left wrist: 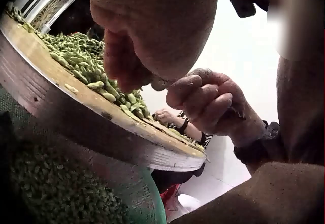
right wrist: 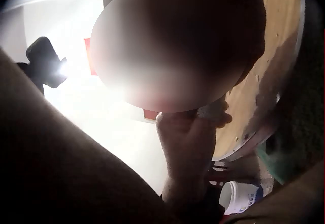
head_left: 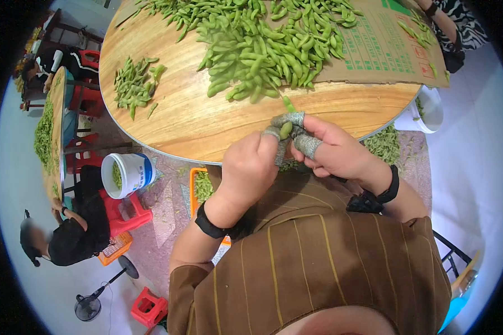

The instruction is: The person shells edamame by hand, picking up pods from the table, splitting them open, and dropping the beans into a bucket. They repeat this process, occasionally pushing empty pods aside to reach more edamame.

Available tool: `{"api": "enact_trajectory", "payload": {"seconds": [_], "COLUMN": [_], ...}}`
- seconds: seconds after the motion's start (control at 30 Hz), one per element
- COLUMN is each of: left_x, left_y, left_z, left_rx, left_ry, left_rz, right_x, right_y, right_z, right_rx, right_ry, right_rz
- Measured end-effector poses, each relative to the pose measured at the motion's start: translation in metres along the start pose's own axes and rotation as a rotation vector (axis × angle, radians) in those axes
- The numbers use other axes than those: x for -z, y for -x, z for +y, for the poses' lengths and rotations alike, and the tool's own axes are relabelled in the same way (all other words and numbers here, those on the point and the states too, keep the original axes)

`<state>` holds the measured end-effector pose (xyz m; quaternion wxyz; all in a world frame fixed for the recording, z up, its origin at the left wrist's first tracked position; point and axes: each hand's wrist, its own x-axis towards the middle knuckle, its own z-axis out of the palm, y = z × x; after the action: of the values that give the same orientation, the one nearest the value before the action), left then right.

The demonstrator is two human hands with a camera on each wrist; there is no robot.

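In the head view my left hand [head_left: 248,167] and right hand [head_left: 341,148] meet at the table's near edge. Grey wrapping covers several of their fingertips. Between them they pinch a green soybean pod [head_left: 285,130]; the fingers hide part of it. Just beyond the fingertips shows another bit of green pod [head_left: 288,104]. The left wrist view has my right hand [left wrist: 208,102] with curled fingers, close against the left hand [left wrist: 157,26]. A large heap of soybean pods [head_left: 262,50] lies on the round wooden table [head_left: 179,120], with a smaller pile [head_left: 134,84] to its left.
Flattened cardboard [head_left: 380,50] lies under part of the heap. White buckets stand at left [head_left: 128,176] and right [head_left: 433,114]. Below the edge are an orange crate [head_left: 194,195] and a green-rimmed container [left wrist: 152,193]. Another person [head_left: 78,237] sits at left; a person's arm [head_left: 444,25] reaches in at upper right.
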<state>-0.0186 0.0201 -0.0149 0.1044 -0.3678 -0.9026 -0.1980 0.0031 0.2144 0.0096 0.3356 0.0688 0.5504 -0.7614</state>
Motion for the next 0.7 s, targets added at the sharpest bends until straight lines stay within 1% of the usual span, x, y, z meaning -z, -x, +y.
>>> {"api": "enact_trajectory", "payload": {"seconds": [0.07,0.1,0.17,0.27,0.33,0.37,0.4,0.43,0.47,0.5,0.53,0.57,0.63,0.67,0.7], "left_x": [0.001,0.004,0.013,0.005,0.001,0.000,-0.001,0.000,0.001,0.002,0.003,0.006,0.007,0.006,0.005], "left_y": [-0.001,-0.002,0.000,0.011,0.012,0.012,0.012,0.012,0.013,0.014,0.014,0.013,0.014,0.014,0.014], "left_z": [-0.002,-0.003,-0.004,-0.008,-0.006,-0.004,-0.004,-0.004,-0.004,-0.004,-0.004,-0.002,-0.001,-0.001,-0.001], "left_rx": [0.062,0.061,0.865,0.839,0.843,0.866,0.888,0.888,0.827,0.767,0.768,0.775,0.783,0.802,0.822], "left_ry": [0.322,0.321,1.710,1.762,1.748,1.664,1.581,1.581,1.485,1.389,1.387,1.351,1.314,1.319,1.325], "left_rz": [0.026,0.024,-0.345,-0.375,-0.360,-0.357,-0.352,-0.352,-0.333,-0.313,-0.312,-0.325,-0.339,-0.297,-0.257], "right_x": [0.001,0.002,0.005,0.010,0.010,0.011,0.011,0.011,0.012,0.009,0.007,0.009,0.016,0.015,0.012], "right_y": [0.001,0.004,0.008,0.008,0.006,0.002,-0.006,-0.010,-0.008,-0.006,-0.005,-0.005,-0.007,-0.007,-0.005], "right_z": [0.000,0.000,0.003,0.007,0.010,0.019,0.030,0.037,0.039,0.032,0.029,0.030,0.031,0.028,0.023], "right_rx": [0.007,-0.012,-0.034,-0.057,-0.043,-0.043,0.262,0.570,0.571,0.475,0.379,0.379,0.390,0.389,0.365], "right_ry": [-0.003,-0.055,-0.112,-0.092,0.162,0.161,0.470,0.775,0.775,0.814,0.853,0.852,0.920,0.919,0.938], "right_rz": [0.007,0.003,0.000,-0.035,0.067,0.068,0.181,0.292,0.291,0.322,0.353,0.352,0.149,0.148,0.263]}}
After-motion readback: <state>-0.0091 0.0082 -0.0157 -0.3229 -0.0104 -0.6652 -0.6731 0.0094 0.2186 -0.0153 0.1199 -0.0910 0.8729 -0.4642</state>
